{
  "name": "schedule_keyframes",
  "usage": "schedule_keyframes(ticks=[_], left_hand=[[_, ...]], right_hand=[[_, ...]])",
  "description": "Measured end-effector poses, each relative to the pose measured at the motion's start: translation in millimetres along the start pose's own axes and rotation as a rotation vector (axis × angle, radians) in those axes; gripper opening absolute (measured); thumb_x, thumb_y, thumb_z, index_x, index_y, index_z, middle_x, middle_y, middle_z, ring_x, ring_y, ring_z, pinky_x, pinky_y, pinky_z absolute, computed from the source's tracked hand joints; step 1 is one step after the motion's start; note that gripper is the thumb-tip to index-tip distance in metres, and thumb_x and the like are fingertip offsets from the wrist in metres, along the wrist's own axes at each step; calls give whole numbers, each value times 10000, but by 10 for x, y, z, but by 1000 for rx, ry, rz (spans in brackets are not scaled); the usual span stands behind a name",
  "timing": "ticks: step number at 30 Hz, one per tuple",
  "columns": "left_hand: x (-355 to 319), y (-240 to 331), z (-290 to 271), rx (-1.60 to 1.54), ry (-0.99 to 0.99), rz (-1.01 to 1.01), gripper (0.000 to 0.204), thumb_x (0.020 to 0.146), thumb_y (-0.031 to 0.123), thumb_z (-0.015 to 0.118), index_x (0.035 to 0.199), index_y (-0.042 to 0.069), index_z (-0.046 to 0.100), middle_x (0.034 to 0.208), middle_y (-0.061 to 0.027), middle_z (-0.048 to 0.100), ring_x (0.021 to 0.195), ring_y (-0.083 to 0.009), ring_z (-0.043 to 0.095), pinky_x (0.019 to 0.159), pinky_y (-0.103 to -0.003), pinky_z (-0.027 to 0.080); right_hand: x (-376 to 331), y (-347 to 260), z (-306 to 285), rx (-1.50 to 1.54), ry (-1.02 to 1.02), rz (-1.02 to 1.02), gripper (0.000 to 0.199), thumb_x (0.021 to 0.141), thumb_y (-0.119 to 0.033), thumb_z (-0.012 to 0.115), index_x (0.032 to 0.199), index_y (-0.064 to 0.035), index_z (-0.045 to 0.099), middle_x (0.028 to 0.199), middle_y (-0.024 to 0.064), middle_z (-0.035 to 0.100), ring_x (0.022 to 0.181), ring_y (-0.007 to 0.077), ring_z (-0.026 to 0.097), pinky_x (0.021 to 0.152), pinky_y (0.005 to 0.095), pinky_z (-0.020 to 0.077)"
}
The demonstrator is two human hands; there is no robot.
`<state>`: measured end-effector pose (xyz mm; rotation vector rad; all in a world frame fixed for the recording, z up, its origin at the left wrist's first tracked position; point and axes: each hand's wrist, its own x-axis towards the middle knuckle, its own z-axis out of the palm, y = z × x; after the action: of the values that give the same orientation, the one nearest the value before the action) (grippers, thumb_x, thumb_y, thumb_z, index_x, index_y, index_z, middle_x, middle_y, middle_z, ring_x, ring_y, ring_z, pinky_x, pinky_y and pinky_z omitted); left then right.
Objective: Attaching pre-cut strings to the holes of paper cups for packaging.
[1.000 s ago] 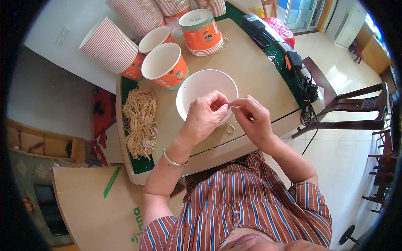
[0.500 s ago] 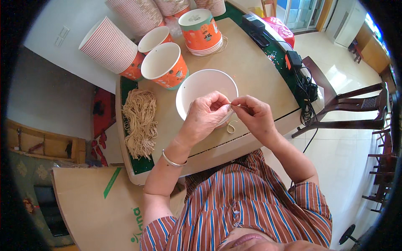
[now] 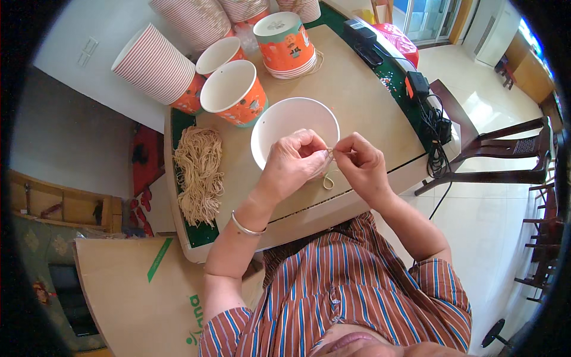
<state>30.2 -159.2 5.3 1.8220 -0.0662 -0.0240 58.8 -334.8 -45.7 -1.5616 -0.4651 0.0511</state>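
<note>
A paper bucket [image 3: 279, 119] stands mouth up on the table, its white inside showing. Over its near right rim, my left hand [image 3: 295, 157] pinches a thin beige cord [image 3: 328, 182] between thumb and forefinger. My right hand [image 3: 360, 159] pinches the same cord a little to the right, fingertips almost meeting the left ones. A loop of the cord hangs below the hands, beside the bucket. To the left lies a thick bundle of beige cords [image 3: 198, 172]. How the cord sits at the bucket's rim is hidden by my fingers.
Behind are two orange-printed paper buckets [image 3: 229, 86] and an upturned stack with cord [image 3: 288, 47]. Tall bucket stacks [image 3: 154, 65] lean at the far left. Black adapters and cables [image 3: 437, 131] line the table's right edge, beside a wooden chair [image 3: 505, 152]. A cardboard sheet [image 3: 128, 279] is at lower left.
My right hand has shifted slightly right, and the fingertips are a little farther apart with cord between them. The bucket has moved very slightly right.
</note>
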Motion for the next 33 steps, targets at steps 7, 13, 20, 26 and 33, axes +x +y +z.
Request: schedule_keyframes(ticks=[7,13,20,26,33], left_hand=[[32,-60,-23,14,4,11,62,890,45,659,871,-13,658,772,-1,642,706,-43,580,638,-241,509],[40,-36,-39,62,-32,-65,16,909,27,648,911,12,654,846,3,661,798,-48,620,733,-218,527],[54,-88,-38,-1,-15,-41,73,899,59,654,891,-13,654,792,-6,651,727,-48,588,659,-237,515],[50,-69,-30,-9,-47,-75,76,912,60,652,901,-15,650,799,0,646,733,-47,586,657,-230,512],[62,-90,-50,-84,-65,-108,58,927,41,629,917,-16,637,832,-7,642,760,-51,590,677,-221,510]], right_hand=[[19,-60,-33,289,-35,172,25,934,-37,635,931,-45,611,772,-59,564,678,-8,502,557,174,402],[32,-29,-40,424,-54,264,39,955,-81,618,932,-51,615,730,-40,564,552,22,476,462,202,376],[47,15,-56,717,-110,394,26,955,-69,608,938,-79,590,678,-37,513,508,40,429,438,214,344],[39,24,-53,843,-130,453,38,962,-77,613,960,-92,578,661,-44,478,486,38,358,427,219,282],[35,36,-50,942,-114,524,31,975,-74,605,976,-94,581,668,-35,477,478,42,343,427,214,274]])
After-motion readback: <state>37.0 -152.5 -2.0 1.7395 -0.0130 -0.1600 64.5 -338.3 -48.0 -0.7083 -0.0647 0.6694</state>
